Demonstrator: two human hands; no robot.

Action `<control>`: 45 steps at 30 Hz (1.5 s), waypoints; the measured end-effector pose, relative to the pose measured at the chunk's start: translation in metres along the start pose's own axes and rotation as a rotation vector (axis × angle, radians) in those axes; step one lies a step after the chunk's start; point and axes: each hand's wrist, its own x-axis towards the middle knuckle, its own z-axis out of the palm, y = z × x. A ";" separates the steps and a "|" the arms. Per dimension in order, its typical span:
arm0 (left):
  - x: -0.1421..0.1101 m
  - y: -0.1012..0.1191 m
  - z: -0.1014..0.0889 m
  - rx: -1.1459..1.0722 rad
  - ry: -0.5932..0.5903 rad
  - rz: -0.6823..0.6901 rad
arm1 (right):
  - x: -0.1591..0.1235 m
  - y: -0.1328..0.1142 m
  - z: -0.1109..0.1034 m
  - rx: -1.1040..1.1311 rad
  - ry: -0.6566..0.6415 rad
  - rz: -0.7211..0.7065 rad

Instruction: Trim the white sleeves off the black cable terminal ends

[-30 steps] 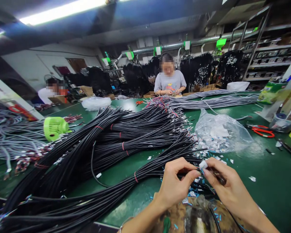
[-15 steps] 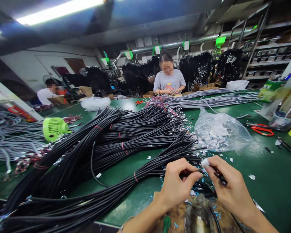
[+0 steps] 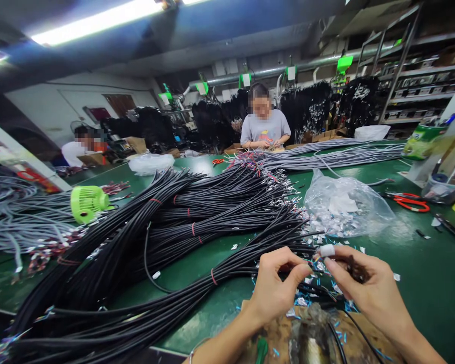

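Observation:
My left hand [image 3: 278, 283] is closed in a pinch on the end of a black cable [image 3: 309, 264], mostly hidden by the fingers. Thin coloured wires [image 3: 317, 257] stick out of that end towards my right hand [image 3: 364, 283]. A white wrap [image 3: 327, 251] covers the right index fingertip, which lies close to the thumb by the wires. Something dark [image 3: 356, 270] sits in the right palm, too unclear to name. Below both hands is a worn wooden board [image 3: 276, 331] with a metal piece [image 3: 309, 336] and blue wire scraps on it.
Bundles of black cables [image 3: 212, 275] tied with red bands fill the left and middle. A clear plastic bag [image 3: 349, 207] of scraps lies beyond my hands. Red-handled pliers [image 3: 411, 202] are at right, a green fan [image 3: 87, 203] at left. A co-worker [image 3: 265, 124] sits opposite.
My right hand has turned and moved slightly right, its wrapped index finger now stretched flatter. The coloured wires show more clearly between the hands. My left hand stays nearly in place.

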 end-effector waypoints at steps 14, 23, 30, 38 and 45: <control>0.000 0.000 0.000 0.009 -0.009 -0.024 | 0.000 0.005 0.004 -0.175 0.219 -0.203; -0.002 -0.001 0.001 0.009 -0.026 -0.029 | -0.002 0.002 0.000 -0.172 0.177 -0.318; -0.003 0.000 0.003 0.043 -0.029 -0.039 | -0.001 0.004 0.001 -0.233 0.187 -0.358; -0.002 0.000 0.002 0.031 0.000 -0.036 | 0.000 0.002 0.005 -0.095 0.131 -0.191; -0.001 0.000 0.001 -0.015 -0.006 -0.062 | -0.003 0.006 0.000 -0.138 0.132 -0.283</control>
